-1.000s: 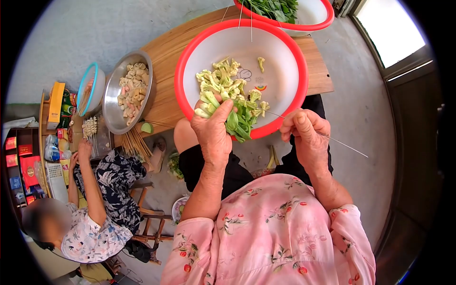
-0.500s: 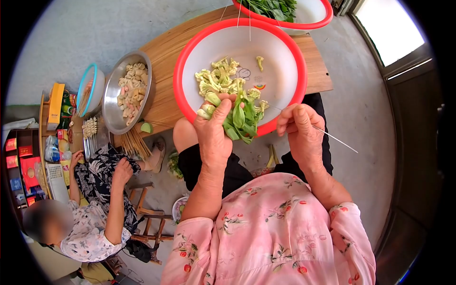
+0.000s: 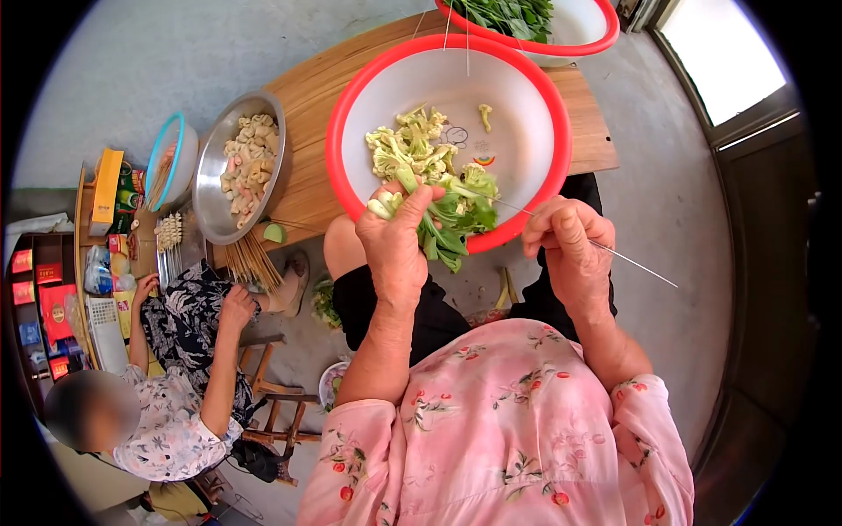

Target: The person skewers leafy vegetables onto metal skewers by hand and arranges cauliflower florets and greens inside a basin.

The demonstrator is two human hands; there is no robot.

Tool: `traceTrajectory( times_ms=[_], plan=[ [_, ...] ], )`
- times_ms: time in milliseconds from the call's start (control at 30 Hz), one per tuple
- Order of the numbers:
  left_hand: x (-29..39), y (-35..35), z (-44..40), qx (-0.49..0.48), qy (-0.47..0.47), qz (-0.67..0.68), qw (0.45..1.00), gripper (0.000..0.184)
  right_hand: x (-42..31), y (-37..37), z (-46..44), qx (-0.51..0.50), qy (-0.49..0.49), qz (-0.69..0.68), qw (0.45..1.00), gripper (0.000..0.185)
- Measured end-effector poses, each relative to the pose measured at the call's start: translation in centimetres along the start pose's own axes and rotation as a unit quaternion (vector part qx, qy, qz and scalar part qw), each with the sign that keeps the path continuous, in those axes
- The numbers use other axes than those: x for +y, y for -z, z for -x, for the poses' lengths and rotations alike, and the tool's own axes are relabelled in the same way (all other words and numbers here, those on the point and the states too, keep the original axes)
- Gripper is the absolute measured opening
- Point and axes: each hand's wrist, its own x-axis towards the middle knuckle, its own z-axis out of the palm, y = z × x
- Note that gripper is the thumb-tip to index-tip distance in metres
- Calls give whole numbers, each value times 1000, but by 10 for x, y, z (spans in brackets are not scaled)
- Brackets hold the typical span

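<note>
My left hand [image 3: 392,245] is closed round several leafy greens [image 3: 449,230], pale stalk ends on the left and leaves hanging to the right. Between the thumb and fingers of my right hand [image 3: 574,241] is a thin metal skewer [image 3: 645,270]. Its front end points left toward the leaves; whether it touches them I cannot tell. Both hands are over the near rim of a large white basin with a red rim [image 3: 338,145]. Cauliflower florets [image 3: 419,140] lie inside it, and thin skewers [image 3: 467,53] stand at its far edge.
A second red-rimmed basin [image 3: 605,39] holds more greens. On the wooden table [image 3: 307,83], a steel bowl [image 3: 285,145] contains pale pieces. Wooden sticks [image 3: 254,261] lie near a green piece [image 3: 274,233]. At the left another person [image 3: 189,386] sits beside a blue-rimmed basin [image 3: 180,167].
My right hand and the skewer have shifted slightly right. The greens in my left hand have turned, and their leaves now spread further right. The camera view has shifted a little.
</note>
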Motion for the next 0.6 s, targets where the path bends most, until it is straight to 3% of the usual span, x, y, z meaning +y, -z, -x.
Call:
traceTrajectory(
  times_ms=[600],
  plan=[
    [-1,-6,4,25,-57,-40,997,11,-4,-8,6,15,-26,65,997,27]
  ],
)
